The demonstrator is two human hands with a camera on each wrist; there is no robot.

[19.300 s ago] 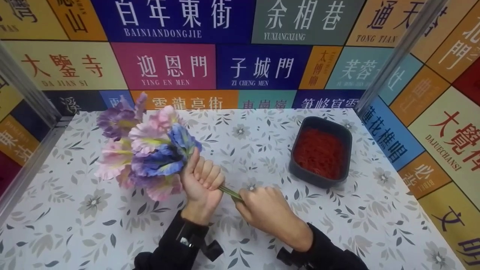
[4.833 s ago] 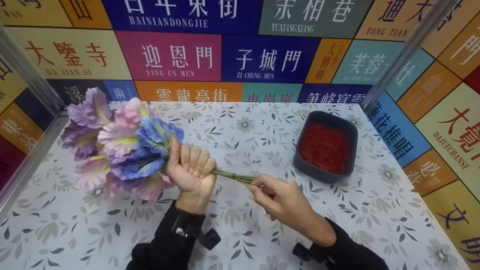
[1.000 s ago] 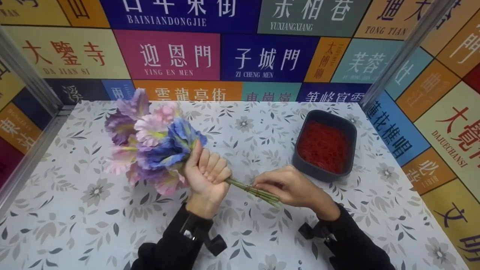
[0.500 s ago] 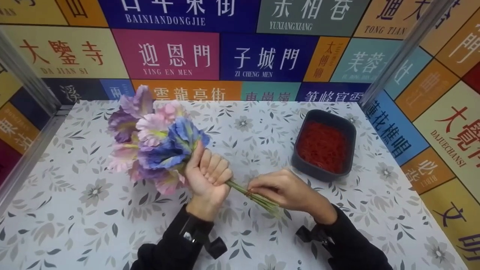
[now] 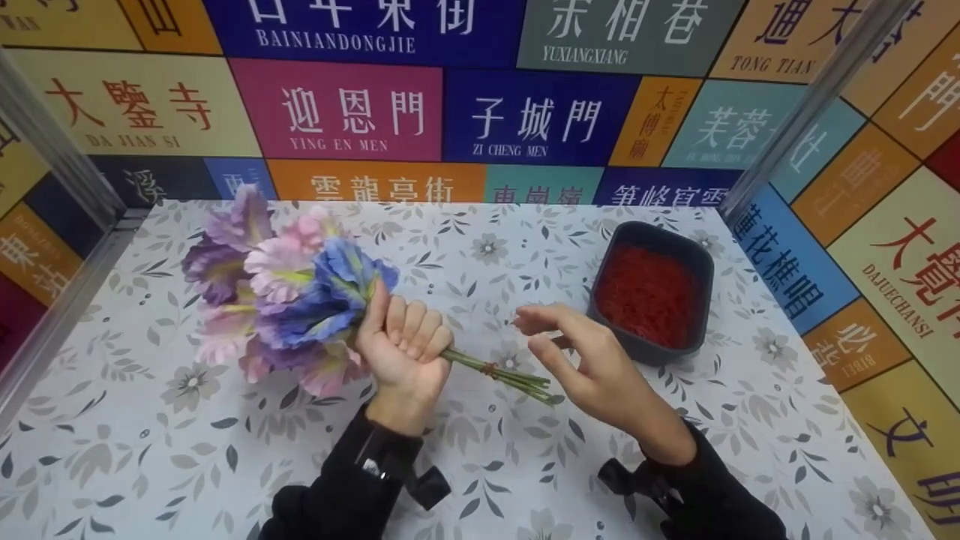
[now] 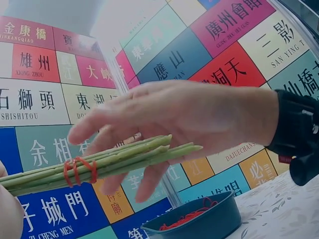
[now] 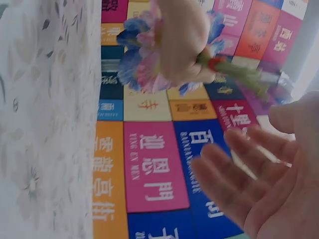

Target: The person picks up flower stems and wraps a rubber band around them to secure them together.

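My left hand (image 5: 405,356) grips a bouquet of artificial flowers (image 5: 300,289) just below the purple, pink and blue blooms, thumb up against a blue petal. The green stems (image 5: 525,384) stick out of the fist toward the right. In the left wrist view a red rubber band (image 6: 79,172) is wound in several loops around the stems near their cut ends. My right hand (image 5: 596,367) holds nothing; its fingers are spread and loosely bent, apart from the stem ends, in front of the dark container.
A dark grey container (image 5: 637,351) with a heap of red rubber bands (image 5: 649,296) stands at the back right of the table (image 5: 187,450), on a floral white cover. Walls of colourful lettered panels (image 5: 337,112) close off the back and sides.
Over the earlier frames the right hand gripped the stems, stretched the band, then pinched at it. Now it has let go and moved off right; the bouquet has shifted slightly left.
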